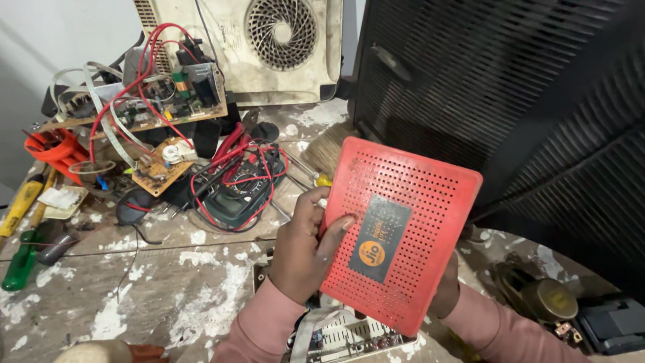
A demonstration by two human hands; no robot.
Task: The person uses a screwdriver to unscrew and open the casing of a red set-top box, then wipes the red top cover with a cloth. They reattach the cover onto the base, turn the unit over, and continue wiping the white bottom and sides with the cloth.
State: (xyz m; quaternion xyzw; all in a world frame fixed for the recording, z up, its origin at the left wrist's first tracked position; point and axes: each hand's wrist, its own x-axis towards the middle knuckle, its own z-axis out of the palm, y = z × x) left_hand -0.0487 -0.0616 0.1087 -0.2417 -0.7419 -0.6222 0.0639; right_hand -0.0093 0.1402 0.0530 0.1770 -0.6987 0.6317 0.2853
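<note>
I hold a flat red plastic cover (416, 202) dotted with vent holes and a dark label in its middle, tilted up in front of me. My left hand (302, 249) grips its left edge with the thumb pressed on the face. My right hand (445, 289) is mostly hidden behind the cover's lower right edge and supports it from the back. Below the cover lies a circuit board (349, 336) with a grey ribbon cable, partly hidden by my arms.
A multimeter (238, 191) tangled in red and black leads lies on the worn bench (168, 282). Circuit boards (158, 107) with red wires sit at back left, screwdrivers (20, 202) at left. A dirty white fan housing (269, 40) and black slatted panels (524, 94) stand behind.
</note>
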